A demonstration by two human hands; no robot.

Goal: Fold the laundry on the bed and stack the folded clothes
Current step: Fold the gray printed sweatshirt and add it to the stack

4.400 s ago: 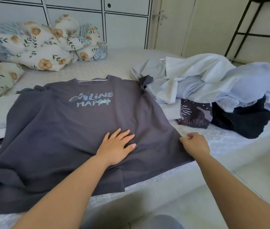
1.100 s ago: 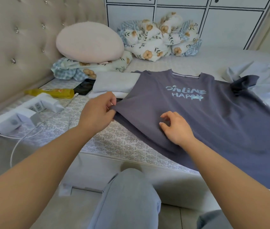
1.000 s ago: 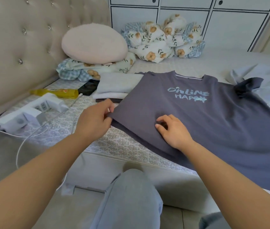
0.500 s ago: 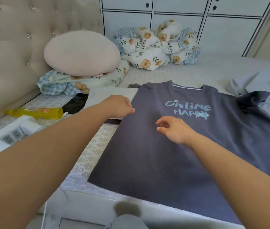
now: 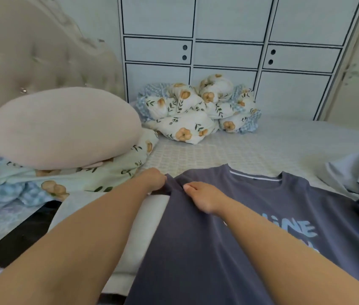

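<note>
Laundry work is under way at the near edge of the bed (image 5: 251, 146); a dark grey T-shirt (image 5: 196, 249) lies spread face up on the mattress, its neckline turned toward the far side and pale blue lettering (image 5: 293, 230) showing on the chest; the shirt's left side looks folded under along a straight edge. The left hand (image 5: 154, 179) is closed round a bunch of cloth at the shirt's upper left corner, by the shoulder, fingers curled into the fabric; the right hand (image 5: 202, 195) rests just beside it on the same shoulder, fingers bent and fingertips pressing a pucker of cloth, though from this angle I cannot tell for sure whether it pinches the fabric or only presses it down. Under the shirt's left edge lies a folded white garment (image 5: 143, 234), flat on the bed; a black item (image 5: 26, 234) lies beside that, toward the headboard (image 5: 31, 51) side. A round beige cushion (image 5: 62, 126) sits on a floral pillow (image 5: 99, 172) at the head of the bed; a bundled floral quilt (image 5: 196, 113) is heaped at the far edge against the white cabinets (image 5: 229, 51); pale blue clothes (image 5: 354, 172) are piled at the right edge, touching the shirt's far sleeve.
</note>
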